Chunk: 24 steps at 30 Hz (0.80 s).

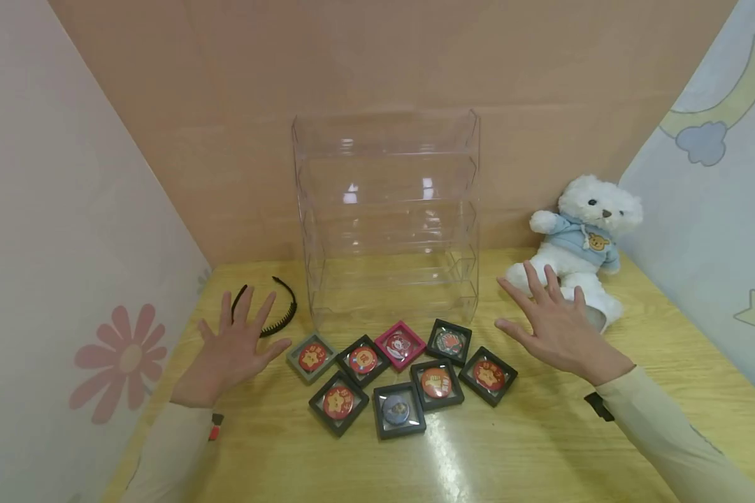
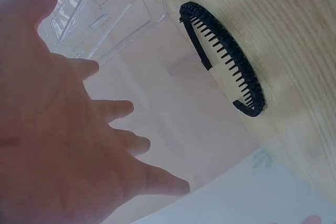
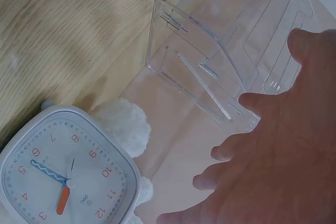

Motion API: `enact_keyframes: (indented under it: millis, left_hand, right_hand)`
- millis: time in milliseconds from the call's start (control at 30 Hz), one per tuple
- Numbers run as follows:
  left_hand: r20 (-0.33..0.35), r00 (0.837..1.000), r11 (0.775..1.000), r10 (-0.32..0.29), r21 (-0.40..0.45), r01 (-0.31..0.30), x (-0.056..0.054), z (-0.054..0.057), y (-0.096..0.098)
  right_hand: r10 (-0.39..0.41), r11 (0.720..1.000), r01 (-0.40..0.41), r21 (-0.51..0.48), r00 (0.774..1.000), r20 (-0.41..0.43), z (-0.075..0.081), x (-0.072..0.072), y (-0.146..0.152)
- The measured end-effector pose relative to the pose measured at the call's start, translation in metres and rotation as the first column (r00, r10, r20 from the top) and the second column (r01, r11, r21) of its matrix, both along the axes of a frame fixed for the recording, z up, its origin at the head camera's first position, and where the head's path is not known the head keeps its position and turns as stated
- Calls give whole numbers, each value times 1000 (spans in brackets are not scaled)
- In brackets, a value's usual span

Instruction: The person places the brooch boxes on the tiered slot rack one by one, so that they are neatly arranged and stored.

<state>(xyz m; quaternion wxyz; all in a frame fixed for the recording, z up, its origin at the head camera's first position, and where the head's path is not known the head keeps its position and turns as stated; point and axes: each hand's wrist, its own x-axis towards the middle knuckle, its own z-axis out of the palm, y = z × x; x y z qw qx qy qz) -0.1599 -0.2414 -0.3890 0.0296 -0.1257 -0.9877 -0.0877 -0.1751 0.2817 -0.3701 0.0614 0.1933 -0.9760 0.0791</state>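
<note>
My left hand (image 1: pixel 231 356) is spread, fingers straight, above the table near a black toothed headband (image 1: pixel 287 318). That headband (image 2: pixel 231 51) shows whole in the left wrist view, apart from the fingers. My right hand (image 1: pixel 556 332) is likewise spread and holds nothing, in front of a white teddy bear (image 1: pixel 579 244) in a blue hoodie. A white clock (image 3: pixel 71 166) beside the bear is mostly hidden by that hand in the head view. Between the hands lie several small square frames with round badges, among them a pink one (image 1: pixel 400 346) and a grey one (image 1: pixel 312 358).
A clear tiered plastic rack (image 1: pixel 386 199) stands at the back middle of the wooden table (image 1: pixel 277 461), behind the frames. Patterned panels close off the left side (image 1: pixel 56 209) and right side (image 1: pixel 717 230), and a plain pinkish-brown backdrop (image 1: pixel 239 91) rises behind.
</note>
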Motion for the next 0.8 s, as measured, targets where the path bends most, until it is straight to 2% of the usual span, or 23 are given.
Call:
enact_keyframes:
  millis: [133, 200, 267, 333, 400, 500, 600, 667, 800]
  left_hand:
    - [-27, 999, 1000, -29, -1, 29, -6, -1, 0]
    - [-62, 997, 999, -49, 8, 50, -11, -3, 1]
    - [-104, 992, 995, -76, 57, 82, -17, -4, 3]
    - [-141, 984, 981, -112, 145, 132, -23, -6, 6]
    - [-168, 975, 948, -145, 260, 186, -29, -7, 11]
    - [-209, 960, 870, -185, 418, 259, -41, -10, 18]
    - [-246, 950, 795, -193, 527, 298, -52, -12, 27]
    - [-257, 949, 754, -182, 583, 302, -59, -12, 33]
    - [-231, 959, 682, -163, 676, 279, -69, -14, 43]
  right_hand:
    - [1, 1000, -1, -1, 1000, 1, -1, 0, -1]
    - [1, 1000, -1, -7, 1000, 0, -2, -1, -1]
    - [2, 1000, -2, -17, 1000, -5, -4, 0, -2]
    - [3, 1000, -3, -27, 1000, -19, -5, 0, -2]
    - [9, 999, -11, -39, 999, -32, -8, -1, -3]
    - [29, 998, -32, -60, 998, -48, -11, -2, -4]
    - [48, 993, -55, -103, 997, -63, -14, -3, -5]
    - [59, 987, -70, -142, 995, -80, -16, -2, -6]
    - [70, 970, -94, -225, 991, -115, -21, 1, -6]
